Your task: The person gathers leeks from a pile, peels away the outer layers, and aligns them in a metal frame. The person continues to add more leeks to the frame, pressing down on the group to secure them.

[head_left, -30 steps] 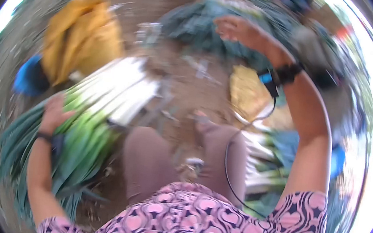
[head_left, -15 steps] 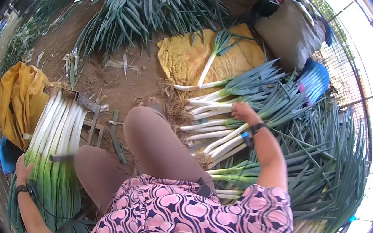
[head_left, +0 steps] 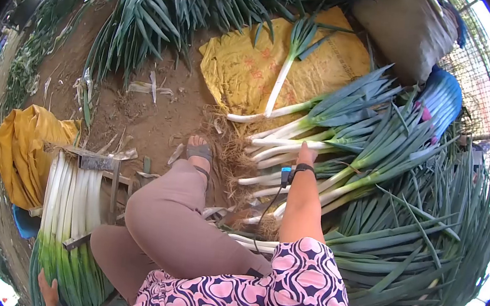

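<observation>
My right hand (head_left: 307, 155) reaches into a row of leeks (head_left: 275, 152) on the ground at the right, closed at one white stalk; its fingertips are partly hidden. White stalks and roots in this row point left, and dark green leaves fan to the right. At the lower left, my left hand (head_left: 48, 291) rests with fingers apart on the green leaves of a leek bundle (head_left: 74, 194). That bundle lies with its white ends against a metal-and-wood frame (head_left: 99, 162).
One leek (head_left: 280, 84) lies on a yellow sack (head_left: 248, 72). More leeks (head_left: 151, 21) are piled at the top, with another heap (head_left: 412, 281) at right. A crumpled orange-yellow sack (head_left: 28, 146) sits at left, a grey sack (head_left: 401, 29) at upper right. My sandalled foot (head_left: 199, 154) stands on bare soil.
My view has shifted, and more of my leg and foot now shows. My right hand has moved slightly along the stalks toward their white ends. My left hand has slid lower along the leaves.
</observation>
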Demonstrator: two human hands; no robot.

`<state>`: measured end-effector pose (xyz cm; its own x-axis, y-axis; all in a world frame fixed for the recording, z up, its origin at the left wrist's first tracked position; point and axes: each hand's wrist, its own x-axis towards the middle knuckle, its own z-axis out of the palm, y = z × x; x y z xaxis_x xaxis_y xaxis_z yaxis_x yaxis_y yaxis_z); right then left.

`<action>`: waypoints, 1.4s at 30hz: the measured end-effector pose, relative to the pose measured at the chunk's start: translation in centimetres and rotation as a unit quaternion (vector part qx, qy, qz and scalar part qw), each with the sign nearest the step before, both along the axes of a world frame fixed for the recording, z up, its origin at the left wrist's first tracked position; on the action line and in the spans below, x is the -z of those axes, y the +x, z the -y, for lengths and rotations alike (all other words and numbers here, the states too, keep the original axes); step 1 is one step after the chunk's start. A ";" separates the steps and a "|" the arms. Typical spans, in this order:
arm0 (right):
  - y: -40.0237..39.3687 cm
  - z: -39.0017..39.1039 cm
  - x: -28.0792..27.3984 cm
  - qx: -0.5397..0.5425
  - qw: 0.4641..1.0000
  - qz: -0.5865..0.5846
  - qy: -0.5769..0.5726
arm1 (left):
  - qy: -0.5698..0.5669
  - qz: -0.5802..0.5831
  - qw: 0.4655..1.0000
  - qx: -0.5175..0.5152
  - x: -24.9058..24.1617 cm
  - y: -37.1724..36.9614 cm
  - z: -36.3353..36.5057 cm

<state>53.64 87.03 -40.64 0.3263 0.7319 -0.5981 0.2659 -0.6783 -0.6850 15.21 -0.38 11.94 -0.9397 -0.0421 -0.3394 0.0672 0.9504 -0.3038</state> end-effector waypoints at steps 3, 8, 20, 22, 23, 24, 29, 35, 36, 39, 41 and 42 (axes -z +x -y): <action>-0.1 -2.7 -2.9 0.012 0.999 -0.044 -0.017 | -0.014 0.013 1.000 -0.013 -1.4 1.0 -0.6; -4.4 -0.7 -13.4 0.270 0.858 -0.431 0.071 | 0.003 -0.013 1.000 0.021 1.4 -1.4 2.2; -10.7 14.2 -44.5 0.078 0.643 -0.751 0.125 | 0.179 -0.171 0.948 0.201 3.3 -3.1 -5.3; -13.2 19.1 -47.4 0.025 0.663 -0.742 0.092 | 0.230 -0.227 0.920 0.220 1.9 -3.0 -8.5; -14.2 21.5 -48.9 -0.008 0.661 -0.748 0.061 | 0.239 -0.245 0.913 0.222 0.0 -1.8 -11.9; -14.9 23.8 -50.3 -0.058 0.663 -0.745 0.048 | 0.274 -0.261 0.884 0.275 -1.7 -0.8 -14.3; -18.5 32.2 -54.9 -0.356 0.647 -0.672 -0.045 | 0.269 -0.325 0.777 0.467 -10.3 5.8 -26.1; -22.0 39.0 -59.8 -0.680 0.471 -0.559 -0.054 | 0.058 -0.500 0.636 0.585 -18.3 5.9 -26.8; -22.6 39.8 -60.3 -0.721 0.430 -0.541 -0.052 | 0.001 -0.511 0.645 0.568 -19.3 5.9 -25.6; -25.3 42.4 -60.6 -0.816 0.288 -0.500 -0.030 | -0.013 -0.464 0.706 0.535 -19.8 4.5 -19.8; -27.9 44.1 -60.7 -0.871 0.249 -0.423 -0.007 | -0.042 -0.437 0.750 0.494 -19.2 5.3 -16.0; -29.9 44.7 -60.4 -0.894 0.221 -0.383 0.069 | -0.056 -0.422 0.771 0.473 -18.9 5.6 -14.4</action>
<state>23.71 42.34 19.79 -0.7163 -0.6918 0.0914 -0.2056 0.0840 -0.9750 20.81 13.98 30.83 -0.4508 0.8138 0.3667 0.4482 0.5616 -0.6955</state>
